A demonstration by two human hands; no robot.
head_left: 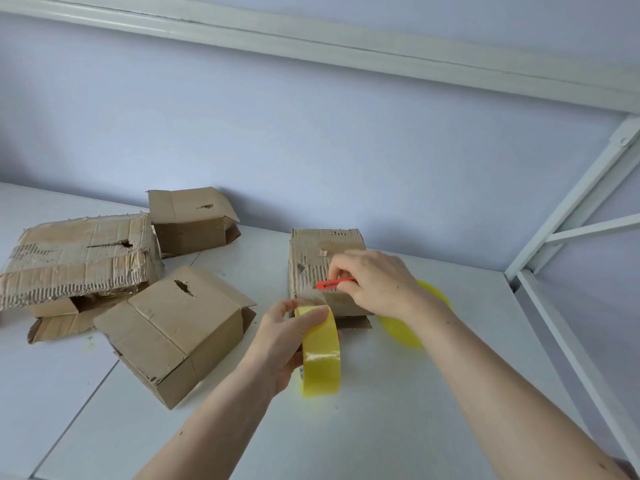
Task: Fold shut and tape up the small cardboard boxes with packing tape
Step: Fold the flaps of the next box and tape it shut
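A small worn cardboard box (313, 258) stands in the middle of the white table (433, 393), its top closed. My left hand (282, 344) grips a yellow roll of packing tape (322, 355) just in front of the box, and a strip runs from the roll up onto the box's near edge. My right hand (372, 282) rests on the box and pinches a slim red cutter (334, 284), whose tip lies on the box top near the strip.
A second yellow tape roll (401, 327) lies behind my right wrist. Three more cardboard boxes lie to the left: a closed one (176, 334), a flattened torn one (76, 261), and one at the back by the wall (192, 220). A white metal frame (568, 209) stands at right.
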